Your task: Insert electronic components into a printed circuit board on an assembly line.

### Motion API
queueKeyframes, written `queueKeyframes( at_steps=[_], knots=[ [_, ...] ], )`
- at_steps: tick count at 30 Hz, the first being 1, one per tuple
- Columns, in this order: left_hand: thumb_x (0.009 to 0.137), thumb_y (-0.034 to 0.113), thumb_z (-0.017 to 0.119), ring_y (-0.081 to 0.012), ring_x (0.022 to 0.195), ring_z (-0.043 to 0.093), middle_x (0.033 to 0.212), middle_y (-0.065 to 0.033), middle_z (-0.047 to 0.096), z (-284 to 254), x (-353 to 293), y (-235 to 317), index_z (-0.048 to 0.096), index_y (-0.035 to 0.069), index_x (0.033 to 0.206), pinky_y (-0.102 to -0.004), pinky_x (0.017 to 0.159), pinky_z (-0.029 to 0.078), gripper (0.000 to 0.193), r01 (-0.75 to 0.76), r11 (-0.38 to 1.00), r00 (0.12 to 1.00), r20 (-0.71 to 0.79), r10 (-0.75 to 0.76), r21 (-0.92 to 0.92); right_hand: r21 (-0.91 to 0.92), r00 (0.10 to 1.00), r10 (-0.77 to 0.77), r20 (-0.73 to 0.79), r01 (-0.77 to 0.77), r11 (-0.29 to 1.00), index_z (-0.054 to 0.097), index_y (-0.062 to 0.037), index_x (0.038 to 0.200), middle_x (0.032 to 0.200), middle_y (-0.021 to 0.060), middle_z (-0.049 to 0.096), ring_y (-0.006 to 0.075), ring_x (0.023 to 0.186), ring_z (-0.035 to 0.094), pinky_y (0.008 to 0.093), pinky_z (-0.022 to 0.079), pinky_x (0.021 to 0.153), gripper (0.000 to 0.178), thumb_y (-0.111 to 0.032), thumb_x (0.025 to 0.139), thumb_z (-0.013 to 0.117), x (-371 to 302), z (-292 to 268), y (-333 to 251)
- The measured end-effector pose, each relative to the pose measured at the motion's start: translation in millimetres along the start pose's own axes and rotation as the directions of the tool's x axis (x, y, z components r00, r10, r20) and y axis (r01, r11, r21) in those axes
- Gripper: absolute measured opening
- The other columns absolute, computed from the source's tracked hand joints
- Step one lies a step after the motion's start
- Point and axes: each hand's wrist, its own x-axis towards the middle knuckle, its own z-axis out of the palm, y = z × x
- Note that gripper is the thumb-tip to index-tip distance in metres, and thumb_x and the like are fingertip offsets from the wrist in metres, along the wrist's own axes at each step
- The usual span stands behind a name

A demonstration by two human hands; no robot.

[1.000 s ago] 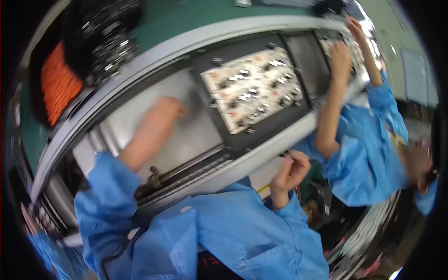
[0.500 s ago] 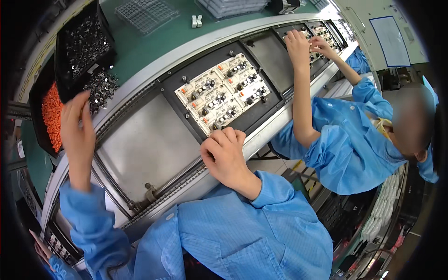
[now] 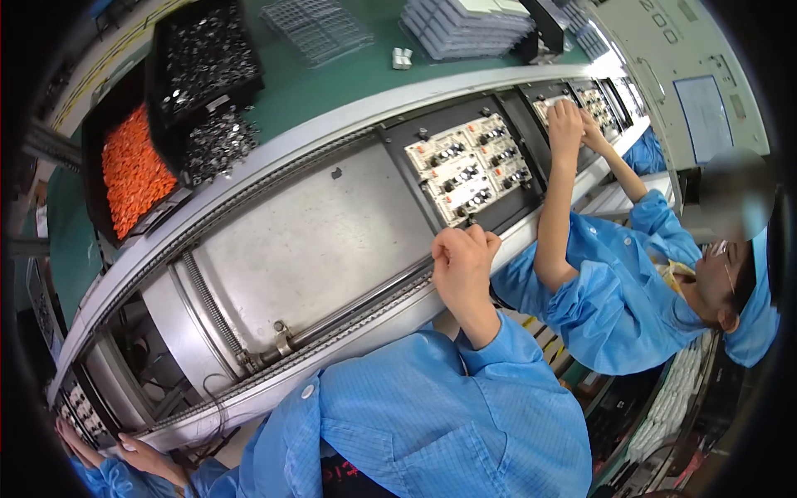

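Circuit board lies framed by a black carrier, presumably for alignment; right hand curls beside it, left hand well apart; neither grip's contents can be told.

Rocking a blue smock with a fine grid weave, pale button at left, pocket on the near side, plus red lettering on black underneath. Right hand's bare.
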Motion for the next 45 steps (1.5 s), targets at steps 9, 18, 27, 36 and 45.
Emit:
queueKeyframes(
  at_steps=[9, 18, 27, 36, 45],
  knots=[
    [0.087, 0.020, 0.069, -0.0341, 0.082, 0.067, 0.095, -0.0256, 0.070, 64.5, 3.6, -90.8, 0.073, 0.000, 0.107, -0.0434, 0.081, 0.053, 0.029, -0.253, 0.967, 0.966, 0.052, 0.251, 0.027, 0.302, 0.907, -0.354, 0.228, 0.279, 0.911, 0.063, -0.0010, 0.112, 0.099, 0.0160, 0.067, 0.0312, 0.094, 0.065, 0.0375, 0.052, 0.081, 0.030, -0.001, 0.083, 0.068, 85.5, -5.2, -34.8],
    [0.084, 0.048, 0.062, -0.0388, 0.146, 0.025, 0.156, -0.0264, 0.030, 116.8, -26.5, 84.2, 0.040, -0.004, 0.145, -0.0480, 0.119, 0.021, 0.083, 0.161, 0.966, 0.917, 0.393, -0.070, -0.204, 0.016, 0.940, -0.042, 0.339, 0.039, 0.999, 0.059, -0.0017, 0.130, 0.125, 0.0191, 0.065, 0.0307, 0.109, 0.064, 0.0362, 0.050, 0.090, 0.041, -0.001, 0.089, 0.062, 63.5, -107.6, 61.9],
    [0.080, 0.043, 0.062, -0.0369, 0.127, 0.049, 0.133, -0.0215, 0.056, 27.4, 26.4, -84.0, 0.062, 0.000, 0.123, -0.0483, 0.108, 0.039, 0.061, 0.168, 0.982, 0.959, 0.218, -0.183, 0.085, 0.413, 0.875, -0.406, 0.263, 0.278, 0.867, 0.068, 0.0003, 0.109, 0.111, 0.0124, 0.069, 0.0237, 0.103, 0.066, 0.0317, 0.050, 0.091, 0.025, 0.002, 0.084, 0.066, 183.5, 63.0, -26.7],
    [0.083, 0.031, 0.066, -0.0486, 0.125, 0.043, 0.130, -0.0331, 0.049, -64.8, -13.4, -64.0, 0.057, -0.001, 0.131, -0.0509, 0.104, 0.039, 0.058, -0.027, 0.870, 0.978, 0.193, -0.079, 0.493, 0.560, 0.735, -0.364, 0.572, -0.026, 0.828, 0.063, 0.0035, 0.118, 0.102, 0.0107, 0.071, 0.0151, 0.098, 0.066, 0.0288, 0.053, 0.088, 0.035, 0.007, 0.083, 0.065, 252.9, 89.1, -143.0],
    [0.078, 0.011, 0.060, -0.0467, 0.111, 0.044, 0.116, -0.0283, 0.048, -51.7, -30.7, 76.2, 0.064, -0.005, 0.113, -0.0530, 0.096, 0.040, 0.039, -0.228, 0.937, 0.917, 0.381, 0.116, 0.264, 0.527, 0.788, -0.415, 0.454, 0.138, 0.839, 0.062, -0.0010, 0.102, 0.093, 0.0080, 0.069, 0.0146, 0.089, 0.066, 0.0293, 0.055, 0.077, 0.022, 0.007, 0.082, 0.066, 238.9, 67.1, -103.2]
  ],
)
